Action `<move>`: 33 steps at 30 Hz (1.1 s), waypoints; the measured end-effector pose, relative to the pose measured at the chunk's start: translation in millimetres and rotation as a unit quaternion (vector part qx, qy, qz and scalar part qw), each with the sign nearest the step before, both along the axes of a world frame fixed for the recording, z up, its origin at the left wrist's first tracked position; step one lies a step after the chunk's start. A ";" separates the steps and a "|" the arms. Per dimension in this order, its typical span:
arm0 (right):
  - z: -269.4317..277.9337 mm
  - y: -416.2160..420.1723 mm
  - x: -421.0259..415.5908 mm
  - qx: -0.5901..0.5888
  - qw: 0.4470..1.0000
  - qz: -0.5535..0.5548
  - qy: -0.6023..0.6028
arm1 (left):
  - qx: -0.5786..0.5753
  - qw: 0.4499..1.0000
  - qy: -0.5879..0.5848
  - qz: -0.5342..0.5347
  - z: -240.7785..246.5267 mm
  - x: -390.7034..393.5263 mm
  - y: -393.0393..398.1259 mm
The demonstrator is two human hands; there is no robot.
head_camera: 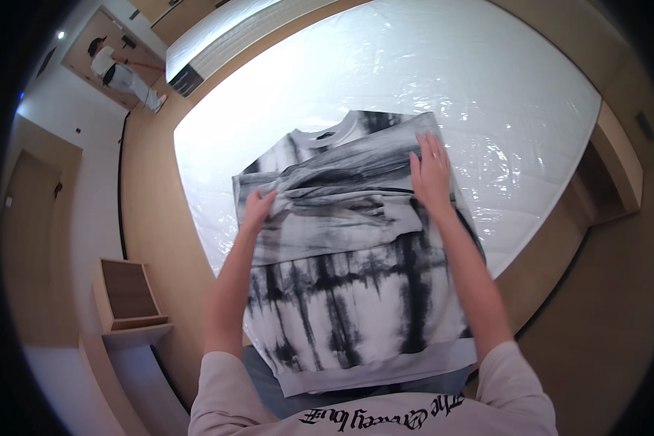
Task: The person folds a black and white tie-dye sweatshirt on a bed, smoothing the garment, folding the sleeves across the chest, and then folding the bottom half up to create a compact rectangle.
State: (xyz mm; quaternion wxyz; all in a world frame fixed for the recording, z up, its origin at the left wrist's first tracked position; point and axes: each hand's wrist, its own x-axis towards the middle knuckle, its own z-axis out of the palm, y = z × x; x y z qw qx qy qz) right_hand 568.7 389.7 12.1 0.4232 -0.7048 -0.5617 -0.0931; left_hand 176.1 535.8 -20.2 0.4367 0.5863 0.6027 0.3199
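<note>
A black-and-white tie-dye sweatshirt (359, 305) lies spread out before me, its collar away from me and its pale ribbed hem close to my body. Both sleeves (338, 163) are folded across its chest, one above the other, with bunched creases between them. At the left edge, my left hand (259, 208) grips a sleeve's end, thumb on top; part of the fingers is hidden. My right hand (433, 171) rests palm down near the right shoulder fold, fingers extended and holding nothing.
Under the sweatshirt is a mattress in shiny plastic wrap (501, 109). Another wrapped mattress (240, 38) stands at the far left. A person (117, 71) is by a door (87, 54). Wooden furniture (131, 294) sits at the left, and a wooden bed frame edge (621, 158) at the right.
</note>
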 end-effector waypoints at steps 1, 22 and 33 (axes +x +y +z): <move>-19.9 25.1 4.1 -0.059 0.997 0.010 -0.057 | 0.033 0.999 -0.006 -0.011 -20.0 -11.0 6.3; -6.0 -61.8 -31.7 -0.349 0.783 0.034 0.514 | 0.010 0.982 -0.184 -0.043 65.6 32.4 6.6; 27.2 -105.1 -56.3 -0.224 0.786 0.144 0.557 | 0.095 0.994 0.029 -0.043 28.5 31.4 66.8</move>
